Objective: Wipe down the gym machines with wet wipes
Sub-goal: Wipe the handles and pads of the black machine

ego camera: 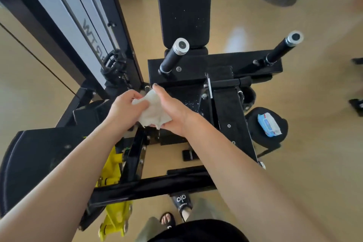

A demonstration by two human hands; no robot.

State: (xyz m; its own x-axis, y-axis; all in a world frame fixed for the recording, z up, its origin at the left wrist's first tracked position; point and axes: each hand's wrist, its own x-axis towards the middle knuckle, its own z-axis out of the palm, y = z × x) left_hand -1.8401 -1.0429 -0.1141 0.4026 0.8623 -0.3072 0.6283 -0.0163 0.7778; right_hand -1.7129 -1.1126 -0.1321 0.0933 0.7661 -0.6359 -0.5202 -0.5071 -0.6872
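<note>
A crumpled white wet wipe (154,112) is held between both hands above the black frame of a gym machine (225,104). My left hand (123,110) pinches its left edge with curled fingers. My right hand (172,112) cups it from the right, thumb stretched along its top. The machine's black back pad (183,6) stands beyond, with two black grip handles (173,55) (282,47) capped in silver. A blue and white pack of wipes (268,124) lies on a round black pad (255,135) to the right.
A weight stack column with white panels (78,15) rises at the left. A yellow part (114,192) sits low on the frame beside a black curved pad (39,159). My sandalled feet (182,206) stand on tan floor. Another person's dark shoes (356,104) show at the right edge.
</note>
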